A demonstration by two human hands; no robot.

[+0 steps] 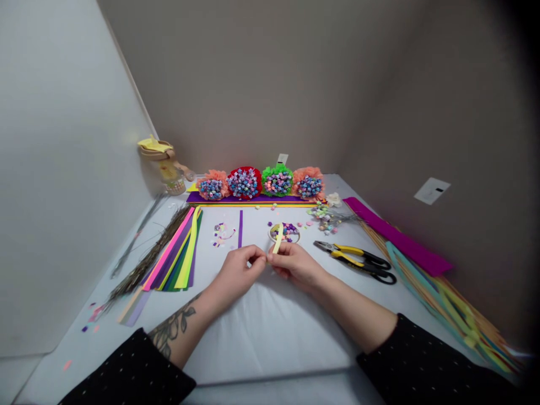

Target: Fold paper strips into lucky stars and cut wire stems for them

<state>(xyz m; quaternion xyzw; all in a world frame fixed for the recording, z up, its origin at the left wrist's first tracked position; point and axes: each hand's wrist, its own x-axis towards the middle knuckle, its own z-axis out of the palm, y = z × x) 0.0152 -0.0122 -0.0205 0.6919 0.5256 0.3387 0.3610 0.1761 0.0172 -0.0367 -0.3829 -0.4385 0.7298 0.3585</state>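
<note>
Fingers (pixel 278 260), R hand (pixel 298 264), on yel. strip (pixel 279 237), L hand (pixel 237 272) adj.

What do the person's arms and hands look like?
The left sleeve and right sleeve are black with tiny pale dots. They leave part of each forearm bare. A dark, leafy tattoo marks the left forearm. The left hand and right hand wear no gloves.

Black-and-yellow pliers (pixel 352 261) lie at right near a magenta sheet (pixel 399 238), a twig bundle (pixel 149 256) at left.
</note>
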